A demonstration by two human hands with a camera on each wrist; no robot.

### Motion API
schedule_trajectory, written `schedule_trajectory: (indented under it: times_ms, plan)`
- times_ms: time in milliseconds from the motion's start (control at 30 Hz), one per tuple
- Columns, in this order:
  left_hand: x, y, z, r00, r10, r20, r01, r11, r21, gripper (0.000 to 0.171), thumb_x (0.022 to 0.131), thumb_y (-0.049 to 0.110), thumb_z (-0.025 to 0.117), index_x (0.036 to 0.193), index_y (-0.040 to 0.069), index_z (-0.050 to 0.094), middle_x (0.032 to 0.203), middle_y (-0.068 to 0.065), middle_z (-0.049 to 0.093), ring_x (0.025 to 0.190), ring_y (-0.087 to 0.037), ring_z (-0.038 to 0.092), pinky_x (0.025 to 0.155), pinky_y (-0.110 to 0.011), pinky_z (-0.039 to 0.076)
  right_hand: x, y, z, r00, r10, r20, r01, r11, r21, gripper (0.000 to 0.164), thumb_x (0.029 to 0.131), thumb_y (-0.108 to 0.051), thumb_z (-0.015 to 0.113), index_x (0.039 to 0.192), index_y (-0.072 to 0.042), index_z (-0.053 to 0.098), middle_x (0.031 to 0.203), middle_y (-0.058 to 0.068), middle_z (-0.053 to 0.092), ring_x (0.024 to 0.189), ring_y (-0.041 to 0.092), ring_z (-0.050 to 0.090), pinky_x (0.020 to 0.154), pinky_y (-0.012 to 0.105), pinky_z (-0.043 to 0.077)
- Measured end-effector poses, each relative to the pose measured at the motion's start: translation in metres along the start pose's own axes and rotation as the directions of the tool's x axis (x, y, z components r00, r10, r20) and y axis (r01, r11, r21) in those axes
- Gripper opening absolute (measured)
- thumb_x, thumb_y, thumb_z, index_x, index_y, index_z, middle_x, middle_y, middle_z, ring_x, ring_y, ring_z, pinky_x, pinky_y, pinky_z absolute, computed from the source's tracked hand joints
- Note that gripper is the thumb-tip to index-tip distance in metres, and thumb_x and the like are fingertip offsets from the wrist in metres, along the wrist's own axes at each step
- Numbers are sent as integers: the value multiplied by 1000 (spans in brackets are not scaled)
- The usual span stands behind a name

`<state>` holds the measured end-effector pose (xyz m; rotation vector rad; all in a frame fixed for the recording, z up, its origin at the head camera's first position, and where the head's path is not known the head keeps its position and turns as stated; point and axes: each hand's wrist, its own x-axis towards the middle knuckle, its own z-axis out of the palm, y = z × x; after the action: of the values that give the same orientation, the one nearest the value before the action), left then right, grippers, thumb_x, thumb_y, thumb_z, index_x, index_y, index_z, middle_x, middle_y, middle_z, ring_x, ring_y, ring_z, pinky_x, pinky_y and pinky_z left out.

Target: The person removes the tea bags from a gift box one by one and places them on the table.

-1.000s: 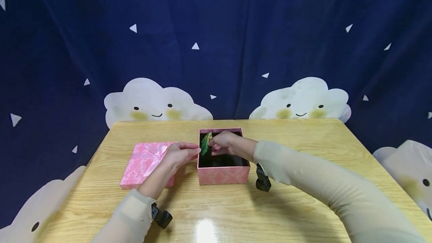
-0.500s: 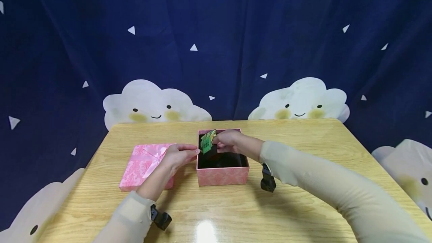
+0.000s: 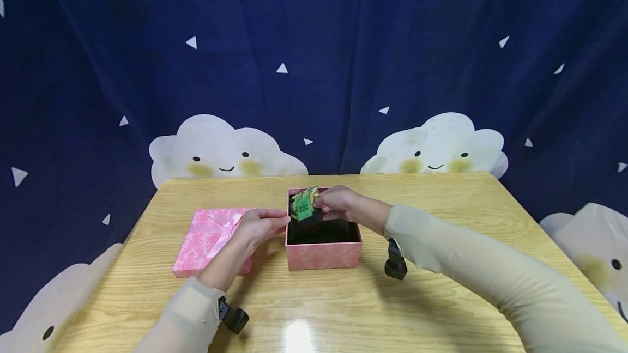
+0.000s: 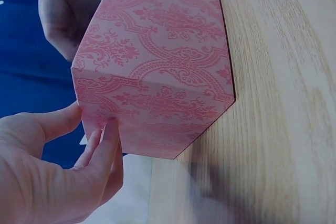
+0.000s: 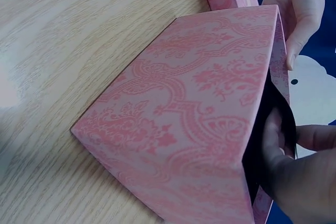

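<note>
A pink patterned gift box (image 3: 324,255) stands without its lid, its inside dark. My left hand (image 3: 259,227) holds the box's left side, thumb at the rim. In the left wrist view, the left fingers (image 4: 107,145) press against the outer wall. Over the box opening, my right hand (image 3: 338,203) pinches a green and gold packet (image 3: 304,207) with dark printed characters. The right wrist view shows a black sheet-like surface (image 5: 286,114) between the right thumb and fingers; the fingers reach inside the box rim.
The pink lid (image 3: 211,238) with a ribbon bow lies left of the box, partly behind the left hand. Box and lid rest on a light wooden table (image 3: 392,309). Behind the table hangs a dark blue curtain (image 3: 314,59) with white clouds and triangles.
The right hand has moved slightly to the right, and the packet has turned so more of its green face shows. The left hand stays at the box's side.
</note>
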<state>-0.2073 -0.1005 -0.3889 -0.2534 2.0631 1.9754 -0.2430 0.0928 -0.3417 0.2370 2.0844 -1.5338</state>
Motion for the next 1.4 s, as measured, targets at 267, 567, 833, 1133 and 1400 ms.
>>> schedule_trajectory:
  times_ms: [267,567,833,1133,1400]
  plan:
    - [0,0,1,1000,-7,7,7,1000,-28,33,86,0,66,116,-13,60,90,-5,68,78,-6,65,99,-38,54,-4,3,-6,1000,-22,3,22,1000,-20,31,91,0,52,122,6,52,79,2,56,57,3,48,52,12,53]
    - [-2,-2,1,1000,-17,-12,16,999,-28,33,86,1,68,116,-11,61,88,-4,69,76,-7,66,98,-38,55,-7,12,-7,998,-55,18,55,998,9,16,90,2,52,105,2,54,71,-2,57,58,3,54,53,14,54]
    - [-3,-2,2,1000,-5,-18,4,999,-40,33,86,-1,67,115,-12,61,87,-4,68,78,-8,66,92,-34,58,-14,17,-11,994,-86,65,84,996,32,19,92,0,50,110,4,52,75,-2,59,65,4,58,61,18,55]
    - [-1,0,2,1000,6,-7,-6,998,-60,33,85,-2,66,116,-13,60,90,-5,69,84,-11,67,98,-38,55,-24,19,-19,996,-77,54,73,995,70,44,93,-2,52,134,6,38,79,-3,57,65,4,56,59,15,53]
    - [1,-1,1,1000,-3,1,3,998,-67,36,86,-1,66,119,-12,58,93,-5,65,85,-11,67,102,-41,52,-37,17,-31,991,-103,82,89,983,158,26,94,-2,51,119,1,45,72,-5,59,61,2,55,57,14,53]
